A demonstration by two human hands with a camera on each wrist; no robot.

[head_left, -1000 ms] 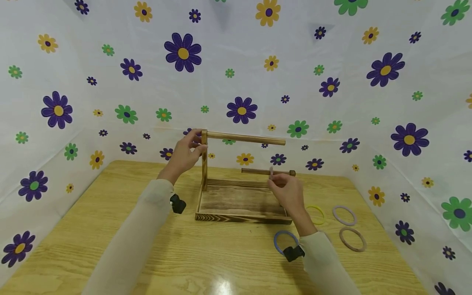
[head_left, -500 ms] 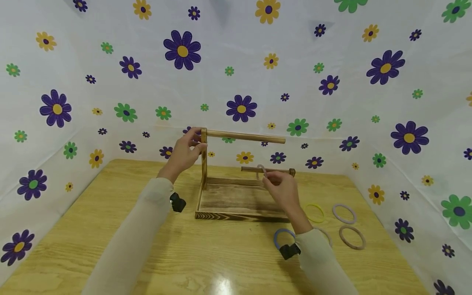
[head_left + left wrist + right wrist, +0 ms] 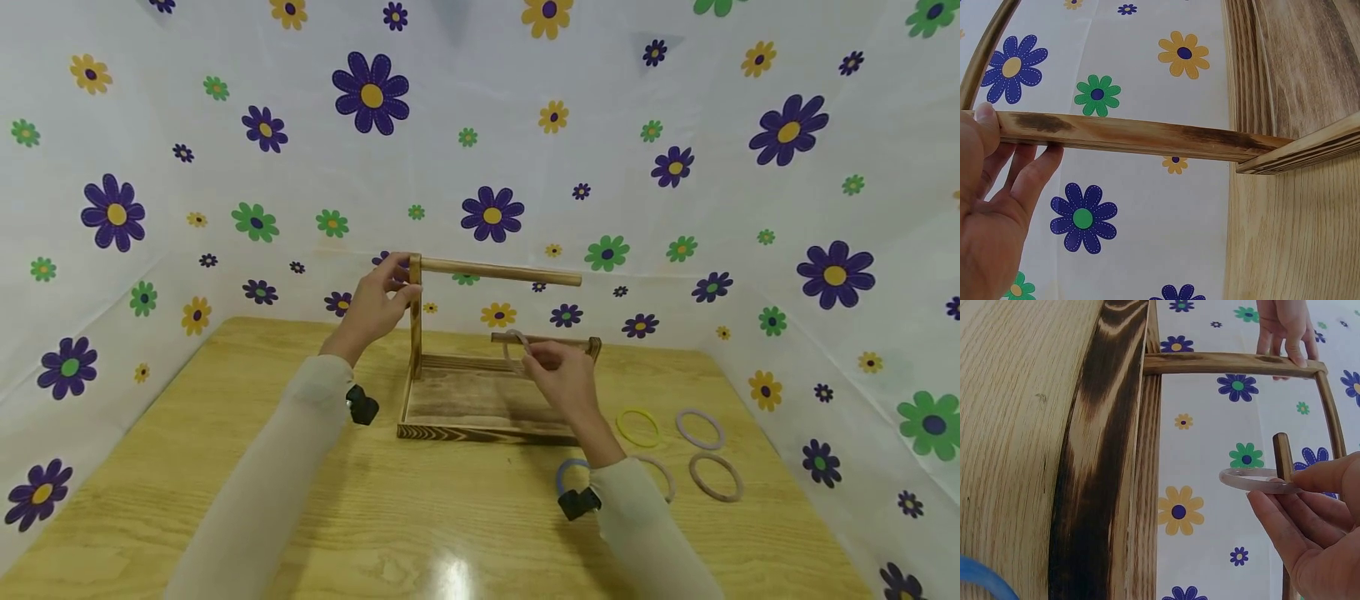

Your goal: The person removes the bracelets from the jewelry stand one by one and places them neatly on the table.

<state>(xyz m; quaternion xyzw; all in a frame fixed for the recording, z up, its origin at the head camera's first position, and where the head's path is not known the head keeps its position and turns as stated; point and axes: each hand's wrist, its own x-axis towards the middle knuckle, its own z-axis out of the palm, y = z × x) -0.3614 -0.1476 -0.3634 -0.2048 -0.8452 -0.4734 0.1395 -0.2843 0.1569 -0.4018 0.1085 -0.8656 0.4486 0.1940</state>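
Note:
My left hand (image 3: pixel 372 308) holds the top of the upright post (image 3: pixel 416 333) of a wooden bangle stand, thumb on one side and fingers on the other, as the left wrist view also shows. From the post a long upper bar (image 3: pixel 498 271) runs right to a free end. My right hand (image 3: pixel 562 375) pinches a pale, translucent bangle (image 3: pixel 1254 485) between thumb and fingers. That bangle is around the lower bar (image 3: pixel 1282 453), close to its free left end. Part of its rim is hidden behind the fingers.
The stand's tray-like base (image 3: pixel 480 396) sits on the wooden table (image 3: pixel 337 517). Right of it lie a yellow bangle (image 3: pixel 637 444), a lilac bangle (image 3: pixel 678 423) and a brown bangle (image 3: pixel 692 473). My right sleeve and wrist camera partly cover a blue bangle (image 3: pixel 560 477) and a pale bangle (image 3: pixel 670 479).
My right hand has moved left along the lower bar with the pale bangle, toward the bar's free end. The bangle now shows more of its round face. My left hand keeps its hold.

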